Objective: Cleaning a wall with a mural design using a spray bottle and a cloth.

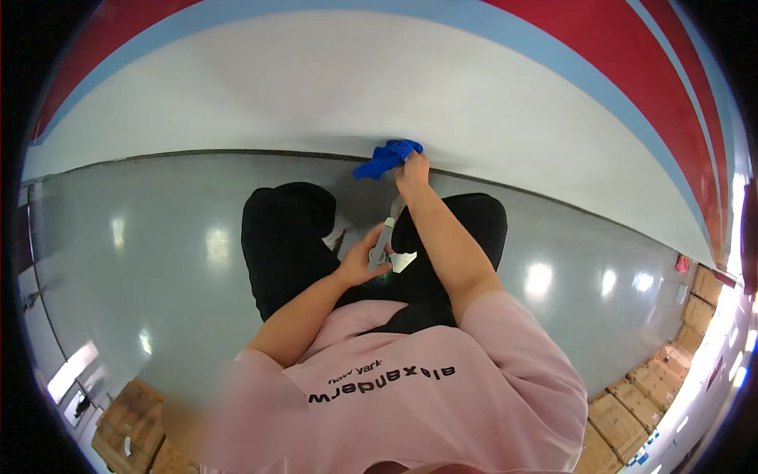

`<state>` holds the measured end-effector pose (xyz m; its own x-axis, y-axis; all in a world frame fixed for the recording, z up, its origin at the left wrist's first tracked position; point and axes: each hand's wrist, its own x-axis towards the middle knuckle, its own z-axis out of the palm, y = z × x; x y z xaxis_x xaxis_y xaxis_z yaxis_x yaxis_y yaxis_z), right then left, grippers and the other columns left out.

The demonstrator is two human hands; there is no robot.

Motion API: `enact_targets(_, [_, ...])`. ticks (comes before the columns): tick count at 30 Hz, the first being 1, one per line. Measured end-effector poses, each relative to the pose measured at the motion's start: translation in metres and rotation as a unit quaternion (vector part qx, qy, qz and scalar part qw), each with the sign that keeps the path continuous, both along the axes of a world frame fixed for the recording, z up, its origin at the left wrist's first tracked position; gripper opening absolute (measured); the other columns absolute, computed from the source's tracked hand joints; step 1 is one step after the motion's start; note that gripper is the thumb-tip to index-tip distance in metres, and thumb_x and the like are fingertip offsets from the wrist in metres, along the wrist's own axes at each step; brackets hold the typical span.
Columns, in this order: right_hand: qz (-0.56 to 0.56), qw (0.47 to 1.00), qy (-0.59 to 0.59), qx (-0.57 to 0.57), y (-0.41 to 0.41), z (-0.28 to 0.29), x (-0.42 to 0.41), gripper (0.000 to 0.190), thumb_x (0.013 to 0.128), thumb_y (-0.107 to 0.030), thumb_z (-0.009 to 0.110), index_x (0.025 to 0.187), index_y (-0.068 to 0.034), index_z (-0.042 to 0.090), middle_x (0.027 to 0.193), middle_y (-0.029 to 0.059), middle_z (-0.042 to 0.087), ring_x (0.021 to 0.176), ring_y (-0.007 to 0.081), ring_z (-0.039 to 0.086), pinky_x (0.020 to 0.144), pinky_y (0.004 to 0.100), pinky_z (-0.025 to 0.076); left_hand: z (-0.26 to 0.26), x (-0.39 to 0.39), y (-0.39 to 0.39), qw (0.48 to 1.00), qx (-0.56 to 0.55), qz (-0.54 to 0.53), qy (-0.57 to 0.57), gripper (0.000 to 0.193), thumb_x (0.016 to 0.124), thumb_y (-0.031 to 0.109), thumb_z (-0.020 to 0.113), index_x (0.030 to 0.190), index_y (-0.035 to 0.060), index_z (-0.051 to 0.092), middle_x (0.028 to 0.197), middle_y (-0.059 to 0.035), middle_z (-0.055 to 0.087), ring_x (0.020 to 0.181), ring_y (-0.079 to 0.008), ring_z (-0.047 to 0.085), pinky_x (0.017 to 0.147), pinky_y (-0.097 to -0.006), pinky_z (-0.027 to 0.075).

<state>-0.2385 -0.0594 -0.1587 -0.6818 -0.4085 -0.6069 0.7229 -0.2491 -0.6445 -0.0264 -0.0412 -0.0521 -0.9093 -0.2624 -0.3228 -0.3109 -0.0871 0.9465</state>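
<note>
My right hand (413, 172) grips a crumpled blue cloth (386, 159) against the foot of a white wall panel (331, 83), close to its dark bottom edge. One end of the cloth hangs loose to the left. Between my bent knees, my left hand (356, 260) is closed around what looks like a spray bottle (380, 246). It has a long grey head with a pale tip turned towards the wall, and a greenish body below. My fingers and legs hide part of the bottle.
Broad red bands (568, 35) and a light blue stripe (296, 18) cross the wall higher up. Glossy grey floor (177, 249) surrounds me. Wooden crates (127, 420) stand behind me at left, and more boxes (622, 409) line the right. A small red object (682, 263) lies far right.
</note>
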Motion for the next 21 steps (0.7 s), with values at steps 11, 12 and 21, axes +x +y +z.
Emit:
enact_targets(11, [-0.051, 0.993, -0.091, 0.061, -0.023, -0.011, -0.002, 0.018, 0.074, -0.009, 0.057, 0.091, -0.003, 0.054, 0.086, 0.014, 0.059, 0.08, 0.028, 0.057, 0.068, 0.0361, 0.047, -0.015, 0.008, -0.008, 0.999, -0.038, -0.006, 0.005, 0.083, 0.062, 0.008, 0.069, 0.133, 0.0094, 0.026, 0.085, -0.0056, 0.057, 0.086, -0.0196, 0.055, 0.083, -0.0327, 0.04])
enact_targets(12, [-0.043, 0.991, -0.099, 0.081, -0.019, -0.014, -0.006, 0.017, 0.075, -0.01, 0.057, 0.09, -0.003, 0.054, 0.085, 0.0136, 0.058, 0.078, 0.0273, 0.057, 0.067, 0.0359, 0.047, -0.015, 0.006, -0.007, 1.0, -0.026, -0.008, 0.006, 0.083, 0.062, 0.008, 0.069, 0.133, 0.0095, 0.026, 0.085, -0.0055, 0.057, 0.086, -0.0194, 0.055, 0.082, -0.0325, 0.04])
enact_targets(21, [-0.102, 0.984, -0.017, 0.143, 0.019, 0.026, -0.027, 0.007, 0.084, -0.012, 0.046, 0.087, -0.006, 0.049, 0.069, 0.0068, 0.048, 0.06, 0.0154, 0.047, 0.05, 0.0321, 0.041, -0.012, 0.005, -0.011, 0.999, -0.038, -0.001, 0.018, 0.081, 0.064, 0.008, 0.068, 0.133, 0.0095, 0.026, 0.086, -0.006, 0.057, 0.085, -0.0174, 0.054, 0.08, -0.0316, 0.041])
